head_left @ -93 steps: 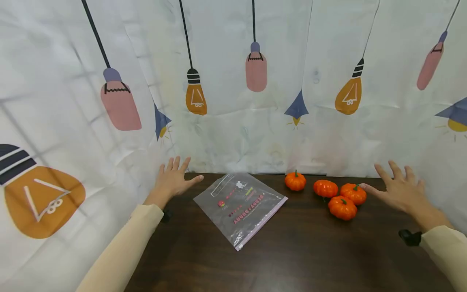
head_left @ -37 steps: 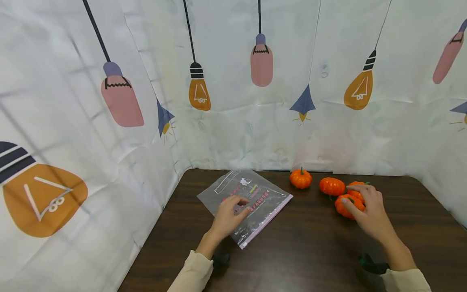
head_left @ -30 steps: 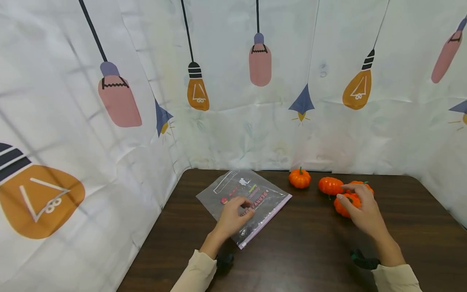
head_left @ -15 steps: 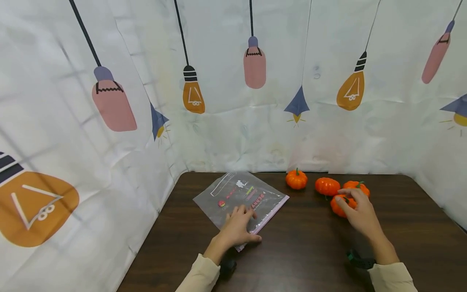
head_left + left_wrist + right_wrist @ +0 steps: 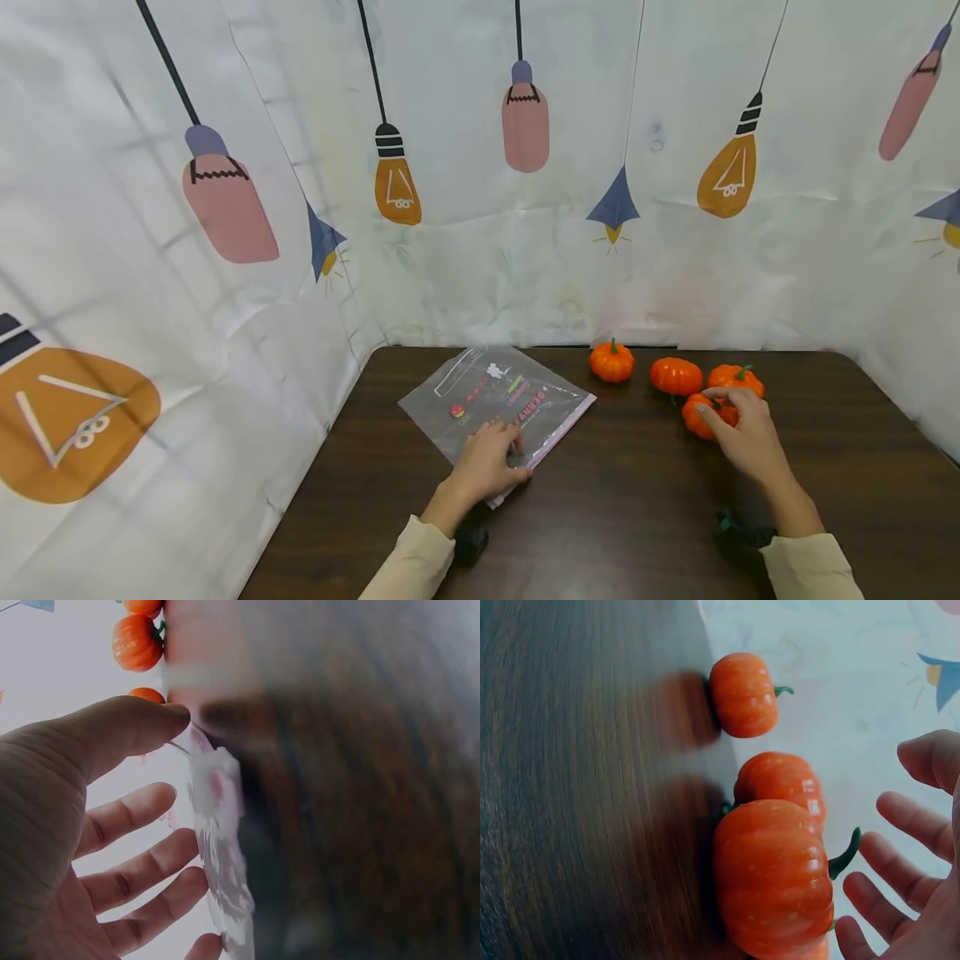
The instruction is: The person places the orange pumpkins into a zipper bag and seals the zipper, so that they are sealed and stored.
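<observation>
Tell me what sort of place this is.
Probably a staged recording booth, not a home: a dark wooden table boxed in by white light-bulb-print sheets, with only a zip bag and four toy pumpkins laid out.
</observation>
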### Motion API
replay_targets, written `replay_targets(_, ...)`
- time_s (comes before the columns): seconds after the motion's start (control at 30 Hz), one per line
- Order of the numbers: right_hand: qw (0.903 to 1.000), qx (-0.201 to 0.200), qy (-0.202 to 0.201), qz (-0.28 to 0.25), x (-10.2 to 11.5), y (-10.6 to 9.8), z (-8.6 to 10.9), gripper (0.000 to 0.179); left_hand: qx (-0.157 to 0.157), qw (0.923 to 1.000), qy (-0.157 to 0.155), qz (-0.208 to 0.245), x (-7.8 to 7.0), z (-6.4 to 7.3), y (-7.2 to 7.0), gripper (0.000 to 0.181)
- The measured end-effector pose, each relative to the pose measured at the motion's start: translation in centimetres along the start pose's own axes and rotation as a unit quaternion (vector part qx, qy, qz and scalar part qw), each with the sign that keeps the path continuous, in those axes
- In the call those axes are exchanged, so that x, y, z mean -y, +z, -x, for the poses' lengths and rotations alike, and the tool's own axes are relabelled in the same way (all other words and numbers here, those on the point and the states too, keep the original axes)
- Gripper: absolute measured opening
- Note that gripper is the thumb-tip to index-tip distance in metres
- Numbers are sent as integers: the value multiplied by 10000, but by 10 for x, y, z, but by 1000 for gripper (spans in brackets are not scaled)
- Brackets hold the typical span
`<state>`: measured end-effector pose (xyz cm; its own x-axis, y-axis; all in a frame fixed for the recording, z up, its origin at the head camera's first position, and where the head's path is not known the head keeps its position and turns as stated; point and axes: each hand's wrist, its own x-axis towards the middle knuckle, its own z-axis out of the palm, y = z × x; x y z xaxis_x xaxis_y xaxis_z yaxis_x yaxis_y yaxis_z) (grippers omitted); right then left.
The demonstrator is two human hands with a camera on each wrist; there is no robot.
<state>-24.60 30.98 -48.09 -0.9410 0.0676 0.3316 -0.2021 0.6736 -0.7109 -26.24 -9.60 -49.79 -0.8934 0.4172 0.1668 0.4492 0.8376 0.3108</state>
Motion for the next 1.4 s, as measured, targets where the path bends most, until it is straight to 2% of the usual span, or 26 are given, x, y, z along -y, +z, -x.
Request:
replay_targets(0.2,10000,28,66,49,-2,-2,0,45,-135,9989,324,-295,-2,1,-7,24)
replay_targets(0.47,9992,108,389,49,-7,-1,1,51,-175,9970,501,-559,-5,5,-11,24)
replay_targets(0.67,9982,209,558,109,-13,-1,0,56,-53,9978,420,-506,-2,7,-12,25)
replay_targets(0.87,9969,327,708,122,-19,-3,1,60,-207,9962,421,-730,-4,9,-9,27)
replay_targets(0.97,9968,311,724,155,-20,-3,2,61,-539,9929,471,-950,-5,9,-8,25)
replay_targets(1.03,9967,313,733,169,-21,-3,2,61,-904,9889,518,-1062,-6,8,-8,23)
replay_targets(1.23,9957,438,796,173,-25,-2,1,65,-2077,9700,578,-1123,-8,7,-10,19)
replay_targets(1.4,9952,468,844,169,-25,-1,1,67,-2640,9548,659,-1197,-9,7,-9,16)
